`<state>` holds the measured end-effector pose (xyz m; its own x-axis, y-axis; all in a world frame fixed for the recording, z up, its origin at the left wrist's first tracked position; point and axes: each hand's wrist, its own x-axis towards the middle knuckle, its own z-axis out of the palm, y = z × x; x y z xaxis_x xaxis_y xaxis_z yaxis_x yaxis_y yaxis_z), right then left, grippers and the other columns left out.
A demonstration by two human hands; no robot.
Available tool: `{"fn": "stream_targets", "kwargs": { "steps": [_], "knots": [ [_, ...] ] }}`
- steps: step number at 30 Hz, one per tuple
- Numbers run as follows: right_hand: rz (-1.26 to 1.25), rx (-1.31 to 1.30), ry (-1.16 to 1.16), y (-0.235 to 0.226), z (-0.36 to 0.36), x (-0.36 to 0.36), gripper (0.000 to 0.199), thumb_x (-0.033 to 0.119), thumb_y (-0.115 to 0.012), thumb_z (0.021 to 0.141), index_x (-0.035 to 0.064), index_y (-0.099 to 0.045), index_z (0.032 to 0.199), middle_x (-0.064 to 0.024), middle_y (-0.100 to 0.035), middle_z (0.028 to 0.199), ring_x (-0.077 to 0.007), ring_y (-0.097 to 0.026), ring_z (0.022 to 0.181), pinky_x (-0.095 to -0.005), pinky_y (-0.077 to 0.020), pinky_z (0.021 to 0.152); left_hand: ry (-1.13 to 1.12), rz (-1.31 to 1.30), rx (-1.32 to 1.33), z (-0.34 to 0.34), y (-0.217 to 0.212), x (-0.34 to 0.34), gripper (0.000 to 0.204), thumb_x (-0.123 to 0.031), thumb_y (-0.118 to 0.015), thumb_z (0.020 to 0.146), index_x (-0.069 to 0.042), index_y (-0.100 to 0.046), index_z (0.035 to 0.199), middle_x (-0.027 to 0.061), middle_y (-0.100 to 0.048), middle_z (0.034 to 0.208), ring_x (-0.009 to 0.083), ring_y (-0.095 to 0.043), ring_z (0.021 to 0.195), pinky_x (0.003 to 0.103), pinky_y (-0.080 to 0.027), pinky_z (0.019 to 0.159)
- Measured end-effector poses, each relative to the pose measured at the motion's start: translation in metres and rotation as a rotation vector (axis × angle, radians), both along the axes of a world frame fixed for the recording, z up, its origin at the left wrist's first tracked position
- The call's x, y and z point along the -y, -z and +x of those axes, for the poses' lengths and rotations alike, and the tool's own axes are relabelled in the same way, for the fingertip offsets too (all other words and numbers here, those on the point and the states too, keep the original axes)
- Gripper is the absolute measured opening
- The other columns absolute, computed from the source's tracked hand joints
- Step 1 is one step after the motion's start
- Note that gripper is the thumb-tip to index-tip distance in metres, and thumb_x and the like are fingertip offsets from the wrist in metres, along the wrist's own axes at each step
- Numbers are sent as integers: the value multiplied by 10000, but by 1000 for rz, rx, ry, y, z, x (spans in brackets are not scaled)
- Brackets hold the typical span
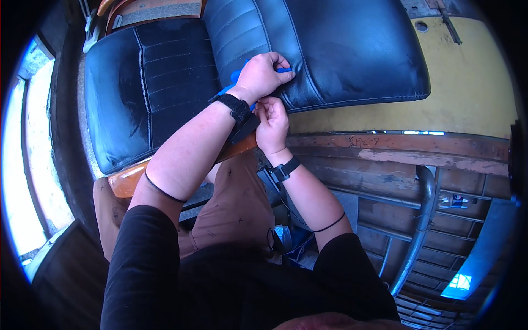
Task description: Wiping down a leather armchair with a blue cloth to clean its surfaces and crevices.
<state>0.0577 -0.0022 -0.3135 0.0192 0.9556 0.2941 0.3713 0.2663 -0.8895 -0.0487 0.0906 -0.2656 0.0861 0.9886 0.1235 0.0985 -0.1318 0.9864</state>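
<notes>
Right hand (273, 125) nearest, fingers curled; couldn't tell whether they gripped anything. Left hand (259, 76) just beyond, pinched blue material (236, 76) at the near edge of the black cushion (357, 52). Step judged: working the material there; next move seemed to want a steady pinch.

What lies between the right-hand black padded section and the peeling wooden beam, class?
In the head view, a yellow surface lies between the black padded section and the wooden beam.

Left cushion (179, 91): there — beside the right cushion (357, 49)
Left hand (261, 77): at right cushion's near edge
Right hand (273, 124): just below — close
</notes>
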Motion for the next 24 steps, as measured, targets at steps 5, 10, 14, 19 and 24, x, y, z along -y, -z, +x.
{"fn": "stream_targets", "kwargs": {
  "steps": [5,10,14,19,24],
  "knots": [
    [6,1,4,0,0,0,73,-25,-599,947,1,-579,1012,-58,-655,825,-111,-626,719,-252,-502,679,4,0,-19,-1,1,-2,338,-292,-816,800,-21,-718,978,109,-712,878,201,-675,825,327,-534,813],
    [9,20,1,2,1,-2,65,-13,-602,951,2,-581,1011,-59,-655,820,-109,-624,712,-253,-502,671,-2,6,-42,-1,0,0,362,-321,-824,800,-25,-718,979,103,-706,884,196,-671,825,324,-534,809],
    [-3,-6,-4,0,1,-1,59,-3,-606,953,3,-584,1007,-60,-655,817,-111,-626,709,-256,-503,666,14,-23,-36,-3,-3,1,353,-323,-815,813,-28,-719,981,92,-704,889,187,-664,826,318,-530,810],
    [-13,18,15,1,0,0,62,9,-618,953,6,-586,1006,-59,-653,812,-114,-626,702,-257,-502,659,-10,-92,66,-4,-2,-2,337,-320,-799,835,-29,-717,983,79,-704,895,162,-650,832,302,-518,820],
    [-17,-13,10,2,1,0,64,18,-622,953,8,-587,1005,-54,-649,797,-112,-623,684,-252,-500,648,-28,-31,225,0,-1,-3,286,-270,-817,826,-33,-712,946,50,-691,859,117,-622,837,266,-504,794]
  ]
}}
